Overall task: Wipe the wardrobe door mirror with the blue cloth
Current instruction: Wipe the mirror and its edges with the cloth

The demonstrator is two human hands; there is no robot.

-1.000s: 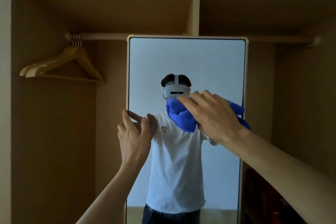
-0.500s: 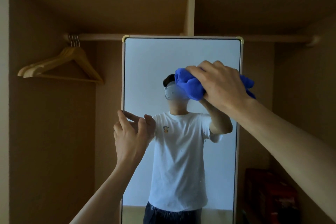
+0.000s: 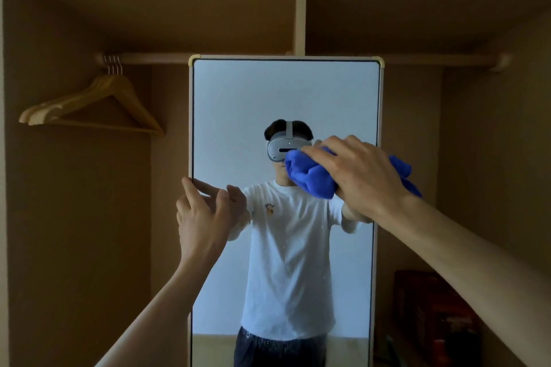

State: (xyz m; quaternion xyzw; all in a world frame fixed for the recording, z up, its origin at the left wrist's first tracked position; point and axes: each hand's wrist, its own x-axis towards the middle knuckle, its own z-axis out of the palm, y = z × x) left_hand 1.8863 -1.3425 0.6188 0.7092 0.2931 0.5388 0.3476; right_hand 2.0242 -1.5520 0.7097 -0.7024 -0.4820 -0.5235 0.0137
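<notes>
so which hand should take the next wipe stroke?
Right. The right hand already presses the blue cloth on the mirror; the left hand is bare, steadying the mirror's left edge.

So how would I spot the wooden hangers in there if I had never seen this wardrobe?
Start at the tall mirror in the middle of the open wardrobe, then follow the wooden rail behind its top edge out to the left. The hangers dangle there in a tight bunch from metal hooks. They are pale wood and bare, the only things on that rail.
</notes>
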